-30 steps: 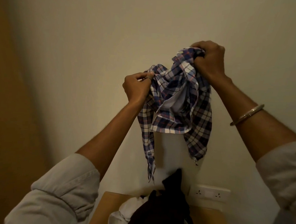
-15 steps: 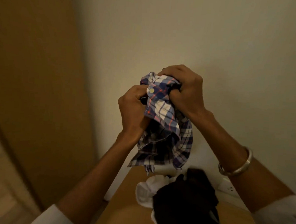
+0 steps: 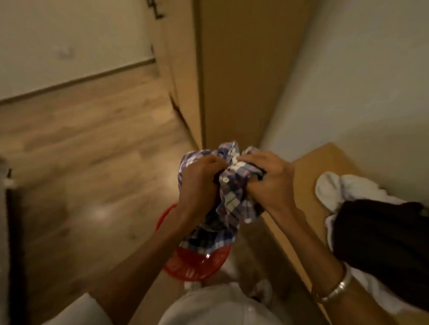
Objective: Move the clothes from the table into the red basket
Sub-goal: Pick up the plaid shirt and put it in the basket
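- We see the fingers (image 3: 208,165) of the left hand (image 3: 198,184) curled tight into a bunched plaid shirt (image 3: 227,200), clamped on its left side.
- We see the fingers (image 3: 254,159) of the right hand (image 3: 269,182) likewise closed on the same shirt, gripping its right side; the two hands sit just beside each other.
- The plaid shirt is held in the air, crumpled between both hands, its lower folds hanging down over the red basket (image 3: 193,265).
- The red basket stands on the wooden floor (image 3: 84,155), just beside the tabletop (image 3: 304,177) edge; whether the cloth touches its rim we cannot tell.
- A metal bangle (image 3: 336,288) circles the right wrist.
- On the tabletop, to our right, lie a black garment (image 3: 383,245) over a white garment (image 3: 336,188), both well apart from the basket.
- A pale sleeve (image 3: 83,314) covers the left upper arm.
- A wooden cabinet (image 3: 238,64) rises behind the hands, beside the wall (image 3: 374,71).
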The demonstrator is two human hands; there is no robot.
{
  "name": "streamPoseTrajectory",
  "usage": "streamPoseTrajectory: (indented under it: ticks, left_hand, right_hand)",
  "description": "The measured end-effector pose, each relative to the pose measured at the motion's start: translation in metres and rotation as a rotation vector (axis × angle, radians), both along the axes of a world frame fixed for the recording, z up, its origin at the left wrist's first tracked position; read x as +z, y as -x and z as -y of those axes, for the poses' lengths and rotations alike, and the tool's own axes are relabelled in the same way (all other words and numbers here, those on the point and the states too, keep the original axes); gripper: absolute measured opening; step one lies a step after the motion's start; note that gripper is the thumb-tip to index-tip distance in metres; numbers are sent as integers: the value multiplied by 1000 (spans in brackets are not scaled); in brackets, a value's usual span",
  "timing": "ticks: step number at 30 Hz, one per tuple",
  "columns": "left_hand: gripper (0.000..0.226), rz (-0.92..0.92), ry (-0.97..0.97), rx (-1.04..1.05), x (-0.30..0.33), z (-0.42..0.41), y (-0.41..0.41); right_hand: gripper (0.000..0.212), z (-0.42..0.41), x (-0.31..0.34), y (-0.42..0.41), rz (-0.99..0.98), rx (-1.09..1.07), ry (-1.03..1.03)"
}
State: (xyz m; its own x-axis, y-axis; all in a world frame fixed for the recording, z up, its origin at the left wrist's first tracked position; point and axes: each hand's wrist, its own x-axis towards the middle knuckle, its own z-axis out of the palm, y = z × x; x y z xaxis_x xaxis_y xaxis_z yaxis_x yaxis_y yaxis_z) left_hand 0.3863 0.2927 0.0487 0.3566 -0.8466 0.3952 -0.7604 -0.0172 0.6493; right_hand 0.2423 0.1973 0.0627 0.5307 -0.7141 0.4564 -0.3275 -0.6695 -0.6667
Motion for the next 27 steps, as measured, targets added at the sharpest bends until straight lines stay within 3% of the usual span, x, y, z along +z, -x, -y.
streamPoseTrajectory:
  ticks: [5, 17, 19, 22, 27]
  left_hand:
    - [24, -122, -357, 126, -122, -44, -37]
    - [18, -258, -775, 90, -342, -78, -67]
    - [27, -279, -854, 12, -359, -80, -68]
    - [71, -127, -1041, -75, -372, -76, -60]
    - [81, -57, -1076, -144, -340, -65, -36]
  right_hand:
    - [30, -37, -123, -37, -436, 118, -321]
    - [35, -90, -342, -85, -620, 47, -736]
    - [42, -91, -369, -83, -674, 109, -781]
    - [73, -89, -401, -74, -790, 182, -748]
    - [78, -80, -377, -51, -853, 204, -643]
